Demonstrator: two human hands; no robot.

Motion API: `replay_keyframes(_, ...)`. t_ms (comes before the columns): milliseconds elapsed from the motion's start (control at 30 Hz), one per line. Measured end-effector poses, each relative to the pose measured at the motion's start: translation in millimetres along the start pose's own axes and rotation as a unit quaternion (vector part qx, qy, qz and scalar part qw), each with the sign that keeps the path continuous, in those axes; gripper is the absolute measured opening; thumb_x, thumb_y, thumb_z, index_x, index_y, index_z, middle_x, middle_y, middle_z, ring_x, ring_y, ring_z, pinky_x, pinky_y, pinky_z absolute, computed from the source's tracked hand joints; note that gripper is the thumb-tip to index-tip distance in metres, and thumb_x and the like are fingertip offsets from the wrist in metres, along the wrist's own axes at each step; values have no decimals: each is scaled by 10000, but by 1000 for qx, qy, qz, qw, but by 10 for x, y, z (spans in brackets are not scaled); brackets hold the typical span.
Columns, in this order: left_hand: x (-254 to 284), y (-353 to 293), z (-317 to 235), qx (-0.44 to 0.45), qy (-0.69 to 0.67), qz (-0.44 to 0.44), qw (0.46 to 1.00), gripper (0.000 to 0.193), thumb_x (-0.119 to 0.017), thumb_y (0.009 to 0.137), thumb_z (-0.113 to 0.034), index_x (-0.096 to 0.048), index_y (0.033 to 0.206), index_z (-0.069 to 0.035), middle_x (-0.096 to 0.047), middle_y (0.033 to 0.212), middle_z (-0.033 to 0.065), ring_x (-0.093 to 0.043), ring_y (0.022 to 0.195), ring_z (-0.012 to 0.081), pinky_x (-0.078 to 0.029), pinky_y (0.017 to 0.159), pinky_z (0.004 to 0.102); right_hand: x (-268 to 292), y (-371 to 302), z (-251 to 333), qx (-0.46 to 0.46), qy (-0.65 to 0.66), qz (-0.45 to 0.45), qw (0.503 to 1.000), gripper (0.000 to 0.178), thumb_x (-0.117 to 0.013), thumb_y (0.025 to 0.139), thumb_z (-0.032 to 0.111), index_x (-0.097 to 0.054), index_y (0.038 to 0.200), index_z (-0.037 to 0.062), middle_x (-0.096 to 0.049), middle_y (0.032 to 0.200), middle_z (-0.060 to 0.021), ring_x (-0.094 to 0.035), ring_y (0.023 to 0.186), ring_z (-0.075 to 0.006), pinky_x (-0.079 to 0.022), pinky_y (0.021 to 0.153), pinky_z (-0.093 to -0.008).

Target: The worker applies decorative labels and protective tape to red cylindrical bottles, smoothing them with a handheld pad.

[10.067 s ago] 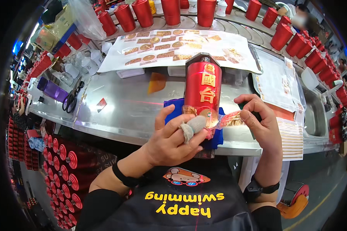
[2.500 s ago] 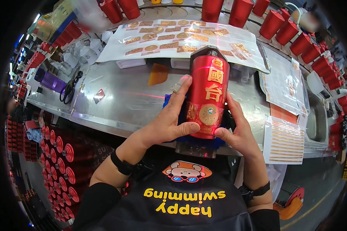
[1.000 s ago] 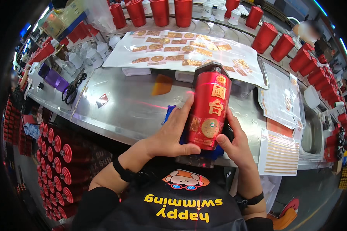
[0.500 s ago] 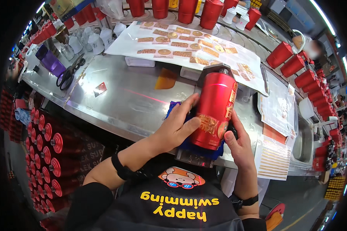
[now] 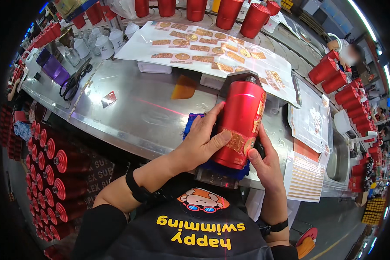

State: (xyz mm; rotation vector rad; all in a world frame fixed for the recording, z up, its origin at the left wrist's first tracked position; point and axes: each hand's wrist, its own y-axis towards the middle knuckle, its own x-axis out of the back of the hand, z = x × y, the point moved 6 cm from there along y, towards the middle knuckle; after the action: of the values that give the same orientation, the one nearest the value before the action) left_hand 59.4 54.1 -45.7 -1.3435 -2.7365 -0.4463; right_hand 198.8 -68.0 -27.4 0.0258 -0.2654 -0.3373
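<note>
A glossy red metal canister [image 5: 242, 104] with gold decals lies tilted in front of me, its far end at a dark angular holder [image 5: 230, 81] with a metal fitting. My left hand [image 5: 203, 136] grips the canister's left side, its thumb pressed on a gold decal [image 5: 235, 142] near the close end. My right hand [image 5: 266, 162] holds the right side, with its thumb tip beside a round decal at the lower right edge. Under the canister is a blue cloth [image 5: 221, 169], partly hidden. Beyond it, a white sheet [image 5: 138, 45] carries rows of gold decals.
Black scissors [image 5: 76, 82] and a purple bottle [image 5: 55, 67] lie at left on the steel table [image 5: 130, 121]. An amber scraper-like piece [image 5: 184, 87] is mid-table. Red canisters line a conveyor [image 5: 286, 58] behind. Stacked red canisters [image 5: 63, 187] stand lower left; a sink [image 5: 340, 160] is at right.
My right thumb has shifted left onto the canister's edge by the round decal. Red canisters on the far conveyor have moved right. The canister in my hands stays nearly in place.
</note>
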Motion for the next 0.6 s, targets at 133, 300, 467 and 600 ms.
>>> replay_keyframes(133, 4, 0, 29, 0, 4, 2, 1000, 821, -509, 951, -511, -190, 1491, 18, -392, 1409, 296, -383, 1305, 410, -204, 1103, 478, -7, 5, 9, -19, -1, -11, 1000, 963, -642, 856, 572, -257, 1486, -45, -362, 1491, -191, -339, 1385, -255, -264, 1124, -364)
replay_keyframes(300, -14, 2, 49, -10, -34, 10, 999, 843, -537, 940, -503, -178, 1491, 24, -378, 1415, 304, -373, 1309, 411, -199, 1109, 464, -9, -6, 5, -5, 11, 1, 1000, 866, -657, 900, 439, -247, 1483, -53, -378, 1470, -210, -362, 1370, -273, -294, 1116, -376)
replay_keyframes(467, 1, -5, 59, -4, -36, 21, 999, 882, -575, 918, -502, -169, 1490, 33, -351, 1434, 309, -350, 1333, 412, -200, 1119, 464, -30, 2, 42, -14, 12, -3, 1000, 908, -648, 880, 503, -253, 1485, -46, -378, 1474, -198, -359, 1371, -263, -283, 1117, -369)
replay_keyframes(600, -11, 34, -32, 26, -67, 0, 997, 903, -609, 902, -483, -168, 1483, 48, -329, 1442, 315, -345, 1336, 415, -232, 1117, 463, -8, -2, 14, -4, 19, -1, 1000, 849, -657, 906, 419, -248, 1486, -45, -399, 1453, -198, -382, 1353, -266, -302, 1109, -372)
